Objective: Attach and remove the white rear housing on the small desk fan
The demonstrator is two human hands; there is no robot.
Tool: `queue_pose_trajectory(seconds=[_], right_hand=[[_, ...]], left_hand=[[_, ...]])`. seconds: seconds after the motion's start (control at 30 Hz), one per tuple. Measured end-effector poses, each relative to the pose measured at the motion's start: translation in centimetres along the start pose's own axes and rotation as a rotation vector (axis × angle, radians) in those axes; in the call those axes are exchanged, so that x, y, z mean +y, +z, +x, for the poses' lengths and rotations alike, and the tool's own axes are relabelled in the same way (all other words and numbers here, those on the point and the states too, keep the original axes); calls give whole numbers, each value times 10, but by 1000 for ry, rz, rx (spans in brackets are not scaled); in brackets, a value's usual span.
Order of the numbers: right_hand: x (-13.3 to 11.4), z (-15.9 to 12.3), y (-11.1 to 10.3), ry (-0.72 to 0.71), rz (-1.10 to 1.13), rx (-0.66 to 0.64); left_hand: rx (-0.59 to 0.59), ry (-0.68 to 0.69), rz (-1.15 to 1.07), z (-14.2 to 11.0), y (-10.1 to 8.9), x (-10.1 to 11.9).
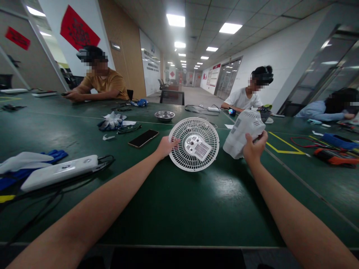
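Note:
My left hand (166, 147) is closed on the left rim of a round white fan grille (182, 160), with the thumb on its face. A slotted plate sits at the grille's centre, and the grille is tilted up above the green table. To its right, my right hand (255, 146) grips a white plastic housing (238, 136) with vent slots at its top. The fingers behind the housing are partly hidden. Grille and housing are apart from each other.
On the green table (179, 209) lie a phone (144, 138), gloves (112, 121), a metal bowl (164, 116), and a white power strip (63, 172) with black cables. An orange-and-black meter (336, 157) lies at right. Several people sit around the table.

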State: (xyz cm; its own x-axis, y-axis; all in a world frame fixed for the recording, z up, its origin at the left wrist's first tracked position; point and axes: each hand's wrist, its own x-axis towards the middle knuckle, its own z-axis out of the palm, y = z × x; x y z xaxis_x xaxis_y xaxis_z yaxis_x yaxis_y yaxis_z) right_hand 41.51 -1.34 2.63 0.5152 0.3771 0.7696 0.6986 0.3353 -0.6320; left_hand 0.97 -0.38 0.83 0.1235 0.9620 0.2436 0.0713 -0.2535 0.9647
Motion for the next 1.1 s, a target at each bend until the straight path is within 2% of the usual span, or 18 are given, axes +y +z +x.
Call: queue_pose_trajectory(seconds=[0.13,0.27,0.47,0.6,0.83,1.0,1.1], right_hand=[[-3,0,-3,21,-44,31],[-2,4,-4,34,-22,-11],[1,7,-2,76,2,-33],[-3,5,-2,59,80,-47],[-15,1,-4,45,82,-69],[-10,2,-2,15,87,-91],[-5,3,-3,-23,14,-67]], left_hand=[[-13,-15,-15,-2,0,3],[-24,-43,-18,-3,1,6],[15,10,-9,0,2,-1],[13,-6,-3,0,2,-1],[-5,-30,-22,-4,2,7],[9,-50,-20,-3,3,8],[9,-43,-27,-2,3,6]])
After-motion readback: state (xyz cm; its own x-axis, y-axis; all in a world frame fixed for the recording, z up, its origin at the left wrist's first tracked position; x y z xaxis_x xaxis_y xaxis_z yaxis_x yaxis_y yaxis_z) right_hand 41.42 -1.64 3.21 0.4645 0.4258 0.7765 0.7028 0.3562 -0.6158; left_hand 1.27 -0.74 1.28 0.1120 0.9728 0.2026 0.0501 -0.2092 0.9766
